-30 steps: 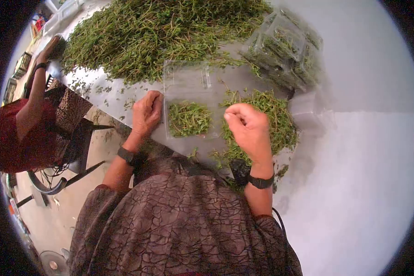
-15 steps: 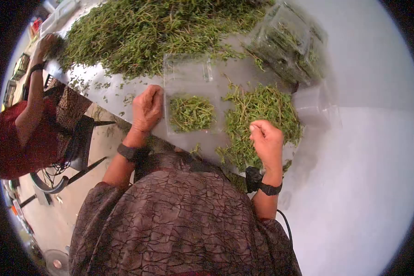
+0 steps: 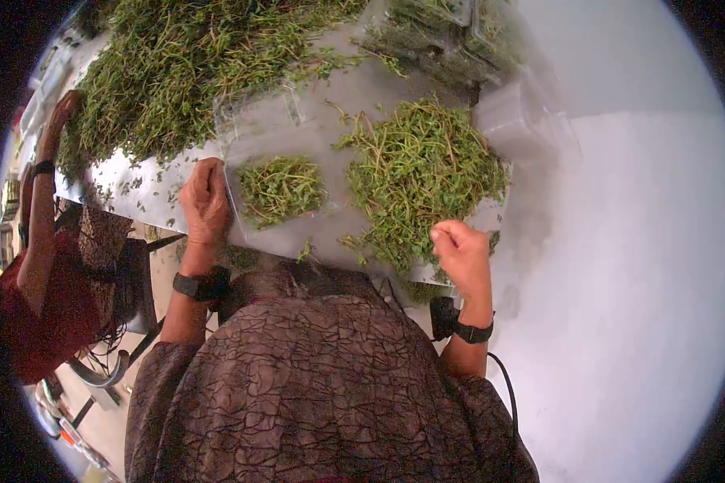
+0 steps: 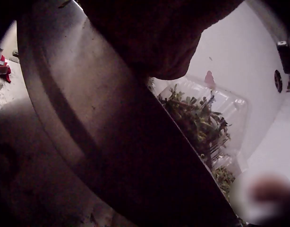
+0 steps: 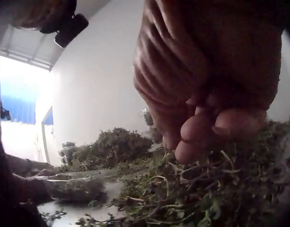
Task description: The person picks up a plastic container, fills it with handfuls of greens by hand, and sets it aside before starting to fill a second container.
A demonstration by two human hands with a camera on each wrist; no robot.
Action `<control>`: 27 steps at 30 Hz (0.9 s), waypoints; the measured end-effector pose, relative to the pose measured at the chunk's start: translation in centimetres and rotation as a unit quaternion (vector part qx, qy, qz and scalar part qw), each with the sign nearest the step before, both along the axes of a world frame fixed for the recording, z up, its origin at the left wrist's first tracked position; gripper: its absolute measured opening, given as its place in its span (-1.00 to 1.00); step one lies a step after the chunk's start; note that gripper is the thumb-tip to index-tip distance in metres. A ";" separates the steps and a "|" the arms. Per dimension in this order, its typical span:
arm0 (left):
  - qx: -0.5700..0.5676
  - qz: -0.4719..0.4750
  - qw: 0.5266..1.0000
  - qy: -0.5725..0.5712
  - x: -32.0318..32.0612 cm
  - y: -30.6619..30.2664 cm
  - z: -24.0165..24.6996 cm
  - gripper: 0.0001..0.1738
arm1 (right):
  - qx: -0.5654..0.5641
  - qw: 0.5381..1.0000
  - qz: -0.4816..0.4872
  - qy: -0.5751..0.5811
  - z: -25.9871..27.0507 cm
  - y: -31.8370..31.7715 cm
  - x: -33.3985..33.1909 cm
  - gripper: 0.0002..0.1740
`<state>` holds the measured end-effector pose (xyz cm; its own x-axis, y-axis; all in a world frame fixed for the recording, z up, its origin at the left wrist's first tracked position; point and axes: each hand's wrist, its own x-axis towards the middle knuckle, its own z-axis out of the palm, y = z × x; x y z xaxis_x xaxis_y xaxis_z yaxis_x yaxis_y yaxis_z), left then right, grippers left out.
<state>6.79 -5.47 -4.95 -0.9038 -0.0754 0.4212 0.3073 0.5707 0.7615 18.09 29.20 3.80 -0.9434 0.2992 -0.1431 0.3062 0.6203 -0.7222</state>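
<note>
Your left hand (image 3: 205, 200) sits against the left rim of the clear tray (image 3: 254, 129), fingers bent down. Grip hidden, cannot tell. The tray lies open on the bench (image 3: 362, 88), herb portion (image 3: 282, 189) inside. Your right hand (image 3: 461, 251): fingers curled tight, thumb on fingertips, at the near edge of the loose herb pile (image 3: 419, 165), right of the tray. Big heap (image 3: 193, 56) and packed trays (image 3: 431, 32) lie beyond.

Clear glossy plastic clamshell (image 3: 278, 173); dull grey metal table (image 3: 149, 189); leafy herbs (image 3: 419, 169).
</note>
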 end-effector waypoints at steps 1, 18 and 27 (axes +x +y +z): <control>-0.026 0.018 0.999 -0.010 0.0 0.0 -0.1 -0.95 | -0.034 0.999 0.011 -0.032 0.2 -0.3 0.5 -0.88; -0.016 -0.006 0.998 -0.061 -0.5 -2.4 -2.7 -0.87 | 0.235 0.921 0.099 -0.296 -9.7 1.5 16.3 -0.83; -0.002 -0.040 0.996 -0.077 -0.8 -3.8 -3.5 -0.80 | 0.135 0.905 -0.019 -0.404 -20.4 -2.2 24.6 -0.78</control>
